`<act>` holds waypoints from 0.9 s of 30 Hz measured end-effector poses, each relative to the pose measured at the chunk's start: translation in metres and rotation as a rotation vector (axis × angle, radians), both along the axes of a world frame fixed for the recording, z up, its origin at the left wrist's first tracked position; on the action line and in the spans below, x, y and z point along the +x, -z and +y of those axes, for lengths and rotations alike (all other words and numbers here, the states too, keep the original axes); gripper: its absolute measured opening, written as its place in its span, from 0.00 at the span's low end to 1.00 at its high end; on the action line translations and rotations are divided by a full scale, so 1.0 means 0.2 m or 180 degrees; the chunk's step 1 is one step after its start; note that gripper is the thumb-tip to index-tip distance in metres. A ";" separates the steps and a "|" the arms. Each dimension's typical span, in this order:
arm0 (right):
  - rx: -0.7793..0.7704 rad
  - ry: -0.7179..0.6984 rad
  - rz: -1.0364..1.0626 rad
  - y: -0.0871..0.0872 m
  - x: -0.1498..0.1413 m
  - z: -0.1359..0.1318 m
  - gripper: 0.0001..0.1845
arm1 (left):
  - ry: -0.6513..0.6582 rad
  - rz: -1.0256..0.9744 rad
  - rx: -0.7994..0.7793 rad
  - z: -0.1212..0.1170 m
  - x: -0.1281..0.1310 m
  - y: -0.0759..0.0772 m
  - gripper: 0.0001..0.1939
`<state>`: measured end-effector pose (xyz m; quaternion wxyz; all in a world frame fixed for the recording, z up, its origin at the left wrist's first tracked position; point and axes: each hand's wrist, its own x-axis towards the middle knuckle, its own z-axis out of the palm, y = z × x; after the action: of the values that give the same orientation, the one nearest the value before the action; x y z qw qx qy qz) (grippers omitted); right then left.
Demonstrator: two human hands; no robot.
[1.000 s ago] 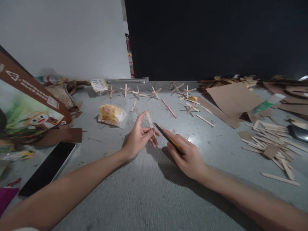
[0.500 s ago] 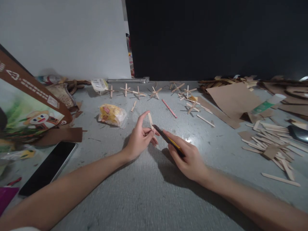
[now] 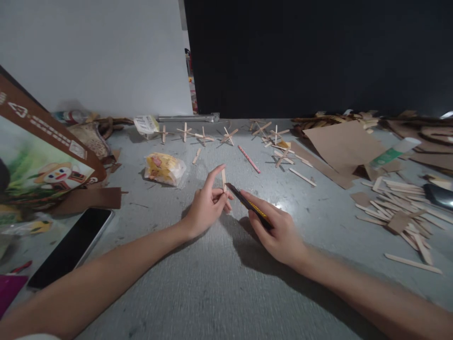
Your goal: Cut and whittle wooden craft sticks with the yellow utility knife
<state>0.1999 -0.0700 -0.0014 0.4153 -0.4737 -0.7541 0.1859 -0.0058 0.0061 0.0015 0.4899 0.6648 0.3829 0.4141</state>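
Note:
My left hand (image 3: 208, 208) pinches a short wooden craft stick (image 3: 223, 180) between thumb and fingers, its index finger raised beside the stick's upper end. A black and yellow utility knife (image 3: 253, 208) lies in the grip of my right hand (image 3: 278, 233). The knife's tip is close to the stick's right side; whether it touches is hard to tell. Both hands are held over the grey table (image 3: 198, 288). Beyond them lies a red patterned pencil (image 3: 248, 159), and a row of small crossed-stick pieces (image 3: 204, 136) stands farther back.
A yellow plastic-wrapped packet (image 3: 164, 168) lies left of my hands, and a phone (image 3: 71, 248) near my left forearm. A printed bag (image 3: 46, 156) stands at far left. To the right are a pile of loose sticks (image 3: 396, 208), cardboard (image 3: 345, 146) and a glue tube (image 3: 394, 152).
The craft stick has turned more upright in my left hand, and the index finger has come away from its top. My right hand with the knife has barely moved.

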 end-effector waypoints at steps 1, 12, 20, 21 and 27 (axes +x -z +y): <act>0.0016 0.0010 -0.0017 0.00 0.00 0.00 0.26 | -0.0002 0.0052 0.0034 0.00 0.00 0.00 0.38; 0.0226 0.0054 -0.0314 -0.01 0.02 0.02 0.25 | -0.0012 0.0431 0.0321 0.01 -0.01 0.01 0.37; 0.0390 0.0212 -0.0908 -0.03 0.03 0.02 0.26 | -0.0018 0.0463 0.0092 -0.01 -0.01 -0.02 0.38; 0.0390 0.0224 -0.0948 -0.03 0.03 0.01 0.26 | -0.0009 0.0438 0.0062 0.00 -0.01 -0.02 0.38; 0.0296 0.0224 -0.1130 -0.04 0.03 0.00 0.28 | -0.0027 0.0398 0.0121 0.00 0.00 -0.01 0.37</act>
<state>0.2050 -0.0697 0.0072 0.3034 -0.5054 -0.8062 0.0496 -0.0065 0.0058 0.0033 0.4505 0.6969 0.4076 0.3811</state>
